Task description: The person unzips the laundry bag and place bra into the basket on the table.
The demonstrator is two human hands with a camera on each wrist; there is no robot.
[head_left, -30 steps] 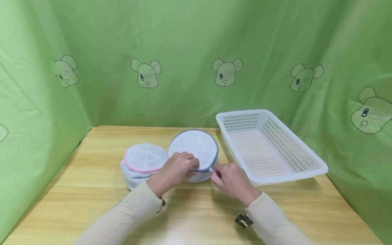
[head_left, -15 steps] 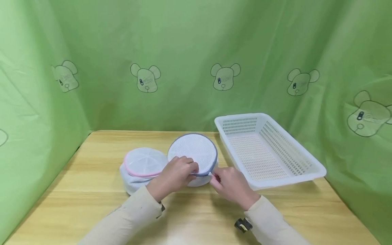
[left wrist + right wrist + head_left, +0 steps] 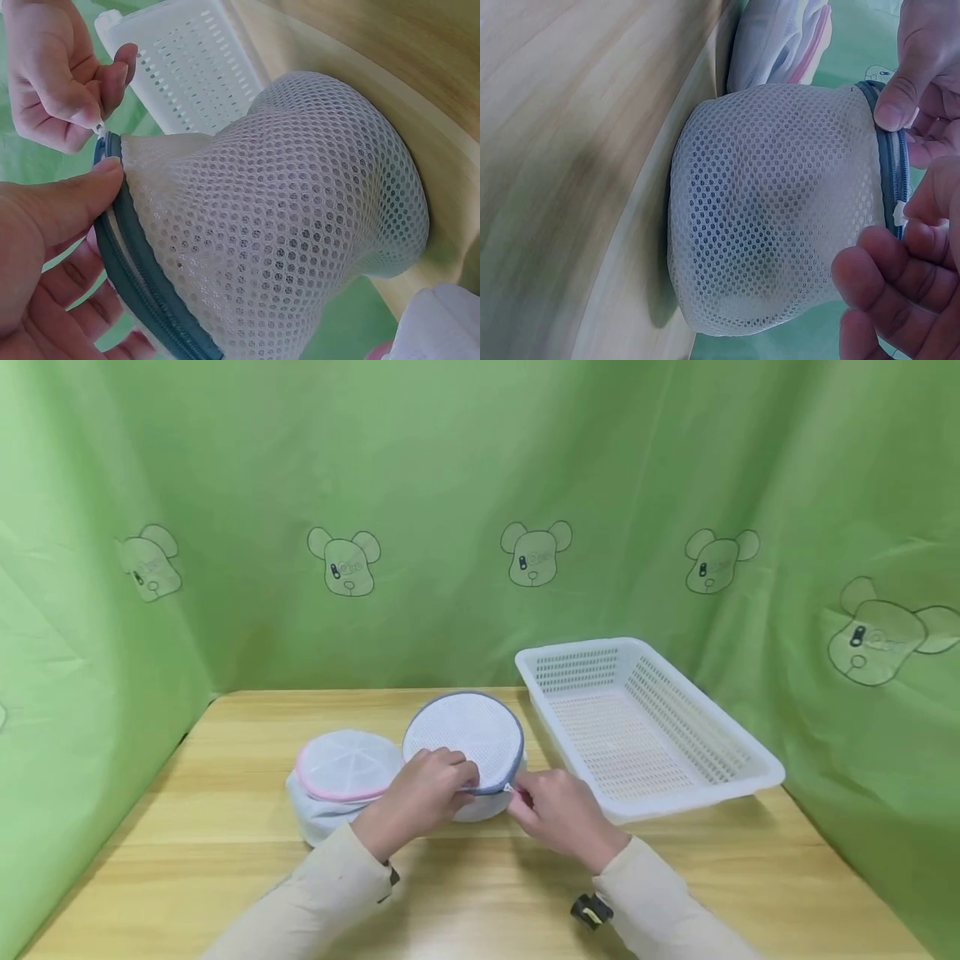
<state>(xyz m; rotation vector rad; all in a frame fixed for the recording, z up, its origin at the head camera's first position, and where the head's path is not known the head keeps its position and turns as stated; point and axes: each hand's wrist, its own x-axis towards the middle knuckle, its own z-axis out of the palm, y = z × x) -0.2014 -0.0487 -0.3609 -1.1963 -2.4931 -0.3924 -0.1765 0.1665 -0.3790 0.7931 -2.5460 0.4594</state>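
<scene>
A white mesh laundry bag (image 3: 468,735) with a blue-grey zippered rim stands upright on the table, its round top facing up. My left hand (image 3: 429,789) pinches the rim at the near side, and in the left wrist view the thumb (image 3: 97,187) lies over the zipper band (image 3: 146,277). Just to the right, my right hand (image 3: 561,814) pinches the small white zipper pull (image 3: 900,214) between thumb and forefinger. Whatever is inside the bag cannot be made out through the mesh. Left of it sits a second laundry bag (image 3: 348,766), pink-trimmed, partly behind my left forearm.
A white slotted plastic basket (image 3: 652,806) stands close to the right of the mesh bag. Wooden tabletop (image 3: 480,893) lies in front of the hands. Green curtains (image 3: 435,635) with bear-like drawings enclose the back and both sides.
The head view has shifted, so the whole scene sits slightly lower and farther left. Both hands keep their grips at the rim and zipper pull, with no clear movement along the zipper.
</scene>
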